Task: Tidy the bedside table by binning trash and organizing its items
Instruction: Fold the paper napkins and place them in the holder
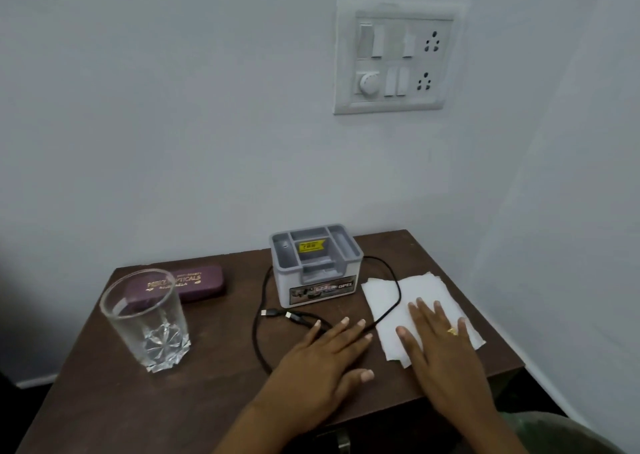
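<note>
Landmark: grey organizer [316, 266], mid-table. Far left of it, empty glass [147, 318], spectacle case [188, 283] behind. Black cable [388, 301] loops around it. My left hand [325, 356] lies flat, fingers spread, grasping nothing. Right of it, my right hand [440, 346] rests unclenched on the tissue [415, 311], probably to gather trash.

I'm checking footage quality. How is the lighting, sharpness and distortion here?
Head view: dim, even light with soft shadows; the glass shows faint highlights, no harsh glare; the organizer label is too blurred to read fully; wide-angle bending tilts the switch panel.
</note>
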